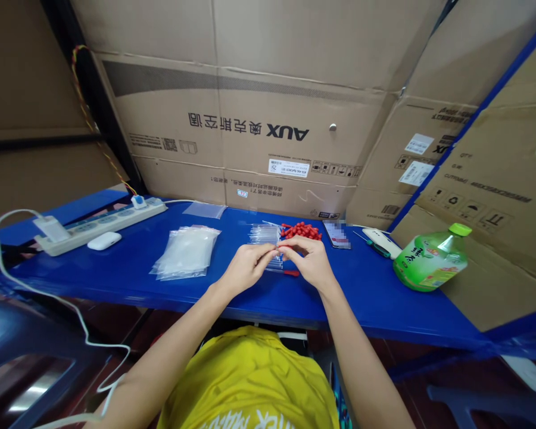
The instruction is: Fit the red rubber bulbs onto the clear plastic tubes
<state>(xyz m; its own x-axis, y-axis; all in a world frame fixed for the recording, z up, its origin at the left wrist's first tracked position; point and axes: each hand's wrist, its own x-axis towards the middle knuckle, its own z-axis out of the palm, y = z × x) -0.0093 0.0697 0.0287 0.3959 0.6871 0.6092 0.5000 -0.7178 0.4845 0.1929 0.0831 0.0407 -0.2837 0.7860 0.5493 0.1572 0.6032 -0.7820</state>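
My left hand (249, 266) and my right hand (311, 261) meet fingertip to fingertip over the middle of the table, both in a pinch. The left appears to hold a thin clear tube, the right a small red rubber bulb; fingers mostly cover both. Just beneath and behind them lies a pile of clear tubes (262, 232). A heap of red rubber bulbs (302, 229) sits right behind my right hand. One more red bulb (291, 273) rests near the table's front, by a clear tube.
On the blue table (339, 304), left of my hands, lies a stack of clear plastic bags (185, 253). Farther left are a white earbud case (104, 241) and a power strip (107, 225). A phone (337, 234), screwdriver (377, 248) and green bottle (431, 259) stand right. Cardboard walls the back.
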